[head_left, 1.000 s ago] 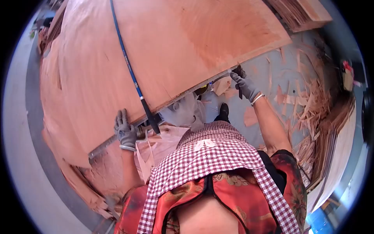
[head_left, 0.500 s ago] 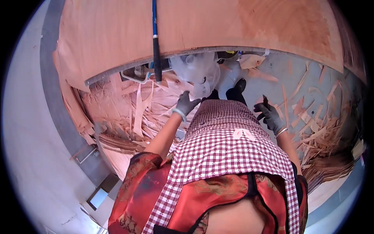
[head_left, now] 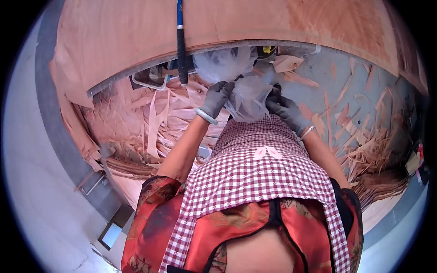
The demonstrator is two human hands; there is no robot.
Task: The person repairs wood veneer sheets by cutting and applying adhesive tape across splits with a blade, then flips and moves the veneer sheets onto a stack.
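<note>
A thin, see-through plastic bag point(head_left: 248, 98) is stretched between my two hands, just above the checked apron point(head_left: 261, 168). My left hand point(head_left: 215, 100), in a dark grey glove, pinches its left side. On the right side, my gloved right hand point(head_left: 287, 110) has its fingers closed at the bag's edge; the fingertips are partly hidden. More clear plastic point(head_left: 223, 63) bulges out behind the bag, under the board's edge, and I cannot tell whether the two are one piece.
A wide wooden sheet point(head_left: 236, 22) spans the work surface ahead. A blue-and-black handle point(head_left: 182, 54) juts over its edge, near a pale-rimmed tray point(head_left: 150, 79). Torn veneer strips point(head_left: 157, 118) cover the floor at left, with more scraps point(head_left: 364, 150) heaped at right.
Both hands have come inward and up from their spread positions. They now grip the plastic, which is drawn toward me. The view has shifted slightly.
</note>
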